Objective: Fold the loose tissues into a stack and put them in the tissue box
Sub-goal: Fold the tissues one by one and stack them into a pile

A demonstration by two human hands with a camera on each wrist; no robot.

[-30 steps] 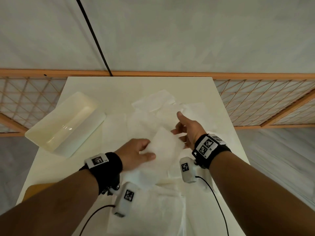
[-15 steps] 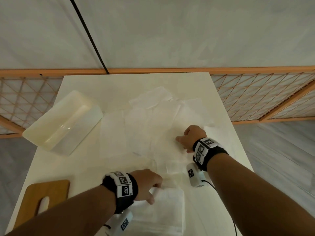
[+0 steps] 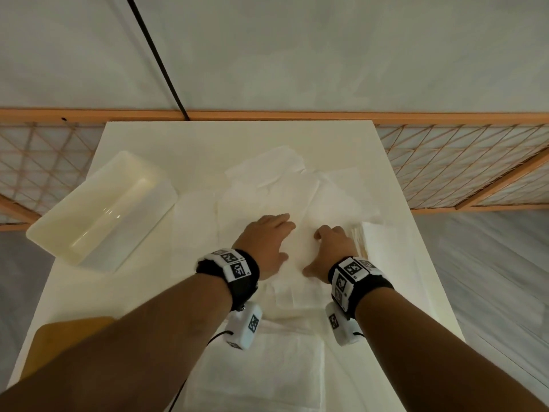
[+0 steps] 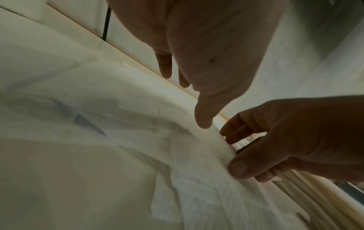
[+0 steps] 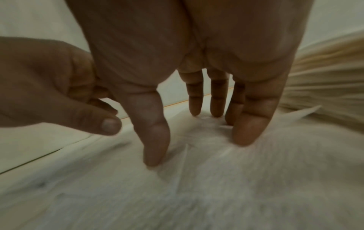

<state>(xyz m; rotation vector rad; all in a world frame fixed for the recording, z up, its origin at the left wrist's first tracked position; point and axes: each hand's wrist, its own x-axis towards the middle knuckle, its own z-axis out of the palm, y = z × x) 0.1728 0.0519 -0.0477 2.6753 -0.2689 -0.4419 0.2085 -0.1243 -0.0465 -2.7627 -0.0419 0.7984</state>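
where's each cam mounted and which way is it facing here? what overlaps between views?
Head: worn on the head, looks forward and down at the table, tissue box, both forearms and hands.
Left wrist: looks along the left hand at the loose tissues; right hand beyond.
Right wrist: looks along the right hand, fingertips on the tissue; left hand at the side.
Shared: both hands and the tissues.
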